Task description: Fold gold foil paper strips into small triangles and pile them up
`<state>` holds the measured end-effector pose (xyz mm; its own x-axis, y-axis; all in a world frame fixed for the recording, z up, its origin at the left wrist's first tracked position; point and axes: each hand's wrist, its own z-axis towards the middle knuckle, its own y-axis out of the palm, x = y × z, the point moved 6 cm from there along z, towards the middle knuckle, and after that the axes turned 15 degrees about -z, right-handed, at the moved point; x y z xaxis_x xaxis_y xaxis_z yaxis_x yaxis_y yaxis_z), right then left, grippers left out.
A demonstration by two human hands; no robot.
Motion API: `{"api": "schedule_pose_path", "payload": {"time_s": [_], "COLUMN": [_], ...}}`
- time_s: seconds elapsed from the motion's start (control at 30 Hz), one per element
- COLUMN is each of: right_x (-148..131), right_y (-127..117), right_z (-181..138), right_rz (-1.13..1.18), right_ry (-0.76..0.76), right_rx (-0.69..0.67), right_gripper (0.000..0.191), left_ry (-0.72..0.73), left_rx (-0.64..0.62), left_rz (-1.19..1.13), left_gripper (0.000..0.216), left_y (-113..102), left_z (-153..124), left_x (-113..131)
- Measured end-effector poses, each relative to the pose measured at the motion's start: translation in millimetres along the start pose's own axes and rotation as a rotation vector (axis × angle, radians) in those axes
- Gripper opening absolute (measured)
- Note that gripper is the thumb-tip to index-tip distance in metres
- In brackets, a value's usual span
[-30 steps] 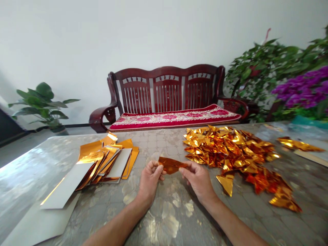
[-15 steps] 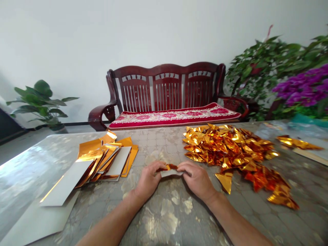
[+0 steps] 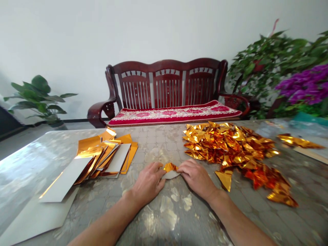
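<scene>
Between my two hands is a piece of gold foil paper (image 3: 170,167), its gold side curved up at the back and its pale backing showing in front. My left hand (image 3: 150,180) has its fingers closed at the paper's left end. At the right end my right hand (image 3: 196,176) pinches the paper, thumb low and fingers bent over it. To the left lies a loose stack of gold foil sheets (image 3: 125,153), some with the white side up. Right of my hands is a heap of folded gold foil pieces (image 3: 225,143), pointed and shiny.
The table (image 3: 164,215) has a patterned, glossy cover. White sheets (image 3: 38,218) lie at its left front. A plastic bag (image 3: 274,128) and a further folded gold piece (image 3: 299,140) are at the far right. Behind the table stands a dark red wooden bench (image 3: 167,85).
My left hand has turned flatter and lower over the paper's left end. The paper now bows up more, with its gold side showing more. My right hand stays at its end.
</scene>
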<state>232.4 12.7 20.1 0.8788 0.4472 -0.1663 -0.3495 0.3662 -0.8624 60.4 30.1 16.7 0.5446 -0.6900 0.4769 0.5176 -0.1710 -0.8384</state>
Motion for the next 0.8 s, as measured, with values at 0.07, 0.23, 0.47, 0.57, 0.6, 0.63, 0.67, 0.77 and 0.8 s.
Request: {"api": "schedule_pose_path", "payload": {"time_s": [0.07, 0.23, 0.47, 0.57, 0.6, 0.63, 0.67, 0.77, 0.8], "right_x": [-0.5, -0.2, -8.5, -10.3, -10.4, -10.1, -9.3, -5.1, -3.4], "right_y": [0.2, -0.2, -3.1, -1.8, -0.8, 0.2, 1.2, 3.9, 5.0], "right_z": [-0.2, 0.3, 1.9, 3.1, 3.6, 4.2, 4.9, 6.9, 7.6], "right_rz": [-0.004, -0.017, -0.069, -0.079, -0.081, -0.082, -0.08, -0.053, -0.038], "right_ry": [-0.019, -0.016, -0.062, -0.062, -0.06, -0.053, -0.04, 0.024, 0.051], "right_rx": [-0.011, -0.028, -0.066, -0.087, -0.093, -0.096, -0.095, -0.072, -0.067], "right_gripper": [0.017, 0.021, 0.017, 0.012, 0.011, 0.011, 0.013, 0.02, 0.02], "left_ry": [0.012, 0.011, -0.033, -0.027, -0.026, -0.028, -0.034, -0.08, -0.102], "left_rx": [-0.029, -0.041, -0.01, 0.001, 0.006, 0.013, 0.023, 0.079, 0.099], "left_rz": [0.029, 0.031, -0.045, -0.048, -0.052, -0.058, -0.067, -0.107, -0.122], "left_gripper": [0.02, 0.028, 0.027, 0.026, 0.026, 0.027, 0.028, 0.026, 0.025], "left_y": [1.7, 4.6, 2.9, 1.4, 0.8, 0.0, -1.1, -5.2, -6.4], "left_z": [0.1, -0.1, -1.1, -0.2, 0.5, 1.3, 2.2, 4.6, 5.2], "left_x": [1.0, -2.5, -7.1, -5.4, -4.7, -4.2, -4.0, -6.0, -7.5]}}
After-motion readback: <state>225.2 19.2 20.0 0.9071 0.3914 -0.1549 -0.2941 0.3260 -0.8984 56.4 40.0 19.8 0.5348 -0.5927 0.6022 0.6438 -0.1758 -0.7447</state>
